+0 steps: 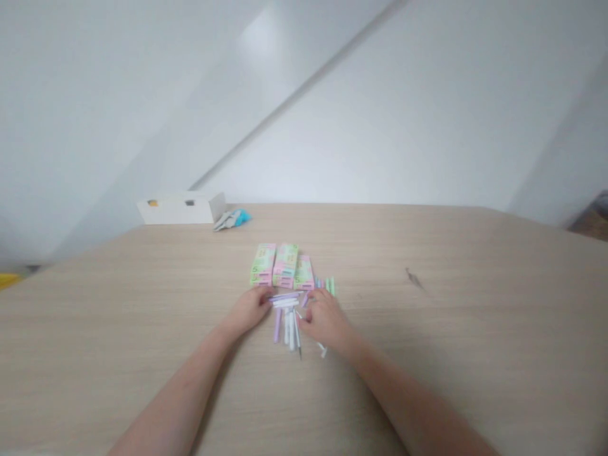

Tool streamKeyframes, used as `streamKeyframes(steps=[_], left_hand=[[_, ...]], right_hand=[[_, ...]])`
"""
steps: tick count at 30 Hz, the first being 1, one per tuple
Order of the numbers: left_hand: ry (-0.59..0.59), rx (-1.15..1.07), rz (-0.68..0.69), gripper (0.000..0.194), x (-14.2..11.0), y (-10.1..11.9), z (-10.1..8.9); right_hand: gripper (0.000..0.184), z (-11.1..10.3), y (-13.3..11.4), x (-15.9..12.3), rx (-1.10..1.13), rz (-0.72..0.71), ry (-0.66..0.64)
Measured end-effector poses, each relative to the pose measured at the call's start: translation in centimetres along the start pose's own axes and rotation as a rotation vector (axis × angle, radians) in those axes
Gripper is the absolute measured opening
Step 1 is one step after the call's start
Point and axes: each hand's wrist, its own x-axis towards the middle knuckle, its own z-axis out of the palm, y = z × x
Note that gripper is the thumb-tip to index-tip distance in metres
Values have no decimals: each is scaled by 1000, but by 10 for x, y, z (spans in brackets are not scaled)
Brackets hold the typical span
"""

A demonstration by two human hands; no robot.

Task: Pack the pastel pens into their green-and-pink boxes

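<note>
Several slim white and purple pens lie in a small group in front of me. A few white pens (285, 303) lie crosswise. Below them a purple pen (277, 326) and more white ones point towards me, one with a dark, thin tip. At the left ends of the crosswise pens, my left hand (251, 309) has its fingers curled closed on them. My right hand (327, 322) is bent over the right side of the group, its fingers closed around a short purple pen piece (305, 299); its grip is partly hidden and blurred.
Just beyond the hands stand green and pink boxes (263, 263), with green sticks (330, 286) to their right. A small white piece (322, 349) lies near my right wrist. Farther back are a white carton (178, 210) and a crumpled grey and blue wrapper (232, 219). A dark object (413, 277) lies right.
</note>
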Motion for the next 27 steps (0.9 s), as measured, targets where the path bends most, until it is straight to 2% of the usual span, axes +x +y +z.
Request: streamKeyframes(steps=[8,13,21,27], left_hand=[[-6,-52,84,19,0,9,-1],[-111,-85,141,21,1,8,3],[-154,-61,107,34,4,-7,8],[-215,-97,113,40,3,-7,6]], right_hand=[[24,5,2,1,21,-5,32],[27,1,-2,0,35,-2,14],[29,1,-2,-1,40,12,8],[28,0,-3,0,47,14,0]])
